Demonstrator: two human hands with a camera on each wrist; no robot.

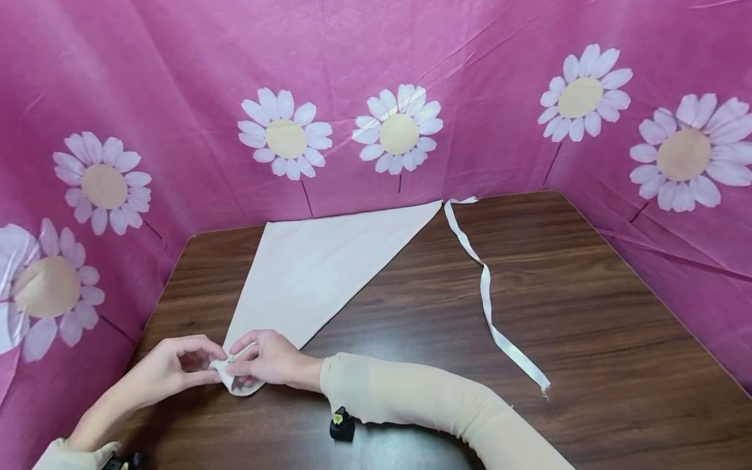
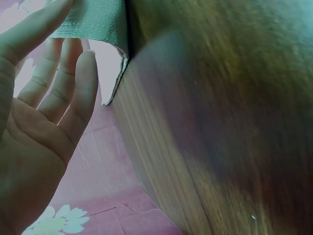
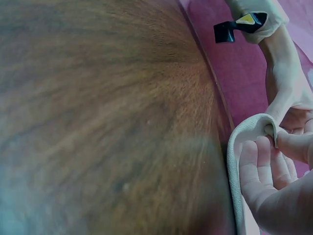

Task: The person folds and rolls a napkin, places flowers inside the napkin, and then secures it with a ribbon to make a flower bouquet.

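A white cloth (image 1: 317,267), roughly triangular, lies flat over the back left of the table, its near corner lifted and curled back. My left hand (image 1: 167,369) pinches that curled corner from the left between thumb and fingers. From the right, my right hand (image 1: 271,358) pinches the same corner, its fingertips close to the left ones. In the right wrist view the cloth edge (image 3: 234,161) loops round beside the right hand's fingers (image 3: 249,164). The left wrist view shows the folded cloth (image 2: 98,19) at the left thumb, with the other fingers spread below.
A narrow white ribbon (image 1: 485,287) with a frayed near end runs down the right half of the brown wooden table (image 1: 587,313). Pink fabric (image 1: 499,98) printed with daisies surrounds the table's back and sides. A small black device (image 1: 342,425) hangs at my right sleeve.
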